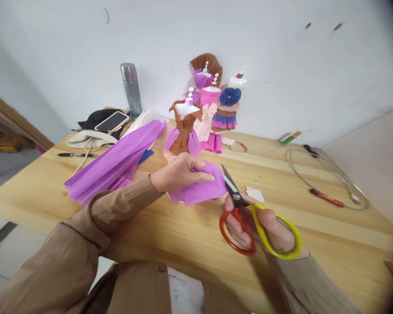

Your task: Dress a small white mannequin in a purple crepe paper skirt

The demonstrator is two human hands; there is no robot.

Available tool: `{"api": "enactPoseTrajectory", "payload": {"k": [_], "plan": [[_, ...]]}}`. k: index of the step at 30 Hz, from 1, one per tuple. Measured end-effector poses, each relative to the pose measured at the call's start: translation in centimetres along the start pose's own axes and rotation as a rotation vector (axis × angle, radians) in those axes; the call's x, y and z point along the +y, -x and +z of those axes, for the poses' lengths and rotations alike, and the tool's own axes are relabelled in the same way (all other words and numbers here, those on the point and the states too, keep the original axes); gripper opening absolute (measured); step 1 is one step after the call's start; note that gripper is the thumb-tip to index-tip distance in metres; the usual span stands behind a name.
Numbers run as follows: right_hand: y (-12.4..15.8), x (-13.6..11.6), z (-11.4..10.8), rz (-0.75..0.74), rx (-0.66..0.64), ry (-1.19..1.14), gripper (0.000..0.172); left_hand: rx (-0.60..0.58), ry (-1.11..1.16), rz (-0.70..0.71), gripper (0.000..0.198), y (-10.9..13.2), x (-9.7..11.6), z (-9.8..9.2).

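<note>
In my left hand (180, 172) is a folded piece of purple crepe paper (205, 189), pinched between thumb and fingers over the table. My right hand (265, 226) grips a pair of scissors (236, 197) with one red and one yellow handle loop. The dark blades point up and left, their tips beside the right edge of the paper. Just behind my left hand stands a small dress form (185, 126) in a brown and purple paper dress. A long purple crepe paper sheet (118, 157) lies left of my left hand, near my forearm.
More dressed mini forms (212, 100) stand against the wall. At the left are a thermos (131, 89), a phone (112, 121), a pen (77, 155) and cloth. A cable (291, 161), a red-handled tool (327, 198), a small green-white box (291, 138) and white scraps (254, 193) lie to the right.
</note>
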State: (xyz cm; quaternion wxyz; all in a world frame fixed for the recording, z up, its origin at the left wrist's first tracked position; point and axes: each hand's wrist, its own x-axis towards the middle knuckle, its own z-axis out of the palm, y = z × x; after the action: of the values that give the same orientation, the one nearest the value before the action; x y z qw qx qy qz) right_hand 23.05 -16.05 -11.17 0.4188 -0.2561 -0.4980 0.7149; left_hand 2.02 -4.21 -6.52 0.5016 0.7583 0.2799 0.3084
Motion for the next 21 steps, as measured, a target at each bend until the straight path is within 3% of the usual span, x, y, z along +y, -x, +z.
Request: {"api": "enactPoseTrajectory", "payload": {"k": [3, 6, 13, 17, 19, 21], "plan": [[-0.2, 0.0, -0.2, 0.012, -0.017, 0.046, 0.056, -0.156, -0.059, 0.040, 0.041, -0.1, -0.1, -0.3], [-0.2, 0.5, -0.9, -0.020, -0.022, 0.025, 0.052, -0.224, -0.078, 0.050, 0.042, -0.3, -0.3, -0.4], [-0.7, 1.1, -1.0, 0.009, 0.039, 0.042, 0.049, -0.289, -0.082, 0.091, 0.046, -0.5, -0.1, -0.7], [-1.3, 0.8, -0.3, 0.044, 0.182, 0.051, 0.045, -0.253, -0.114, 0.036, 0.042, -0.4, -0.2, -1.2], [-1.5, 0.6, -0.4, 0.032, 0.332, 0.249, 0.046, -0.200, -0.125, 0.001, 0.036, -0.5, -0.3, -1.3], [-1.6, 0.4, -0.9, 0.023, 0.525, 0.636, 0.044, -0.159, -0.114, -0.033, 0.029, -0.6, -0.3, -1.4]]}}
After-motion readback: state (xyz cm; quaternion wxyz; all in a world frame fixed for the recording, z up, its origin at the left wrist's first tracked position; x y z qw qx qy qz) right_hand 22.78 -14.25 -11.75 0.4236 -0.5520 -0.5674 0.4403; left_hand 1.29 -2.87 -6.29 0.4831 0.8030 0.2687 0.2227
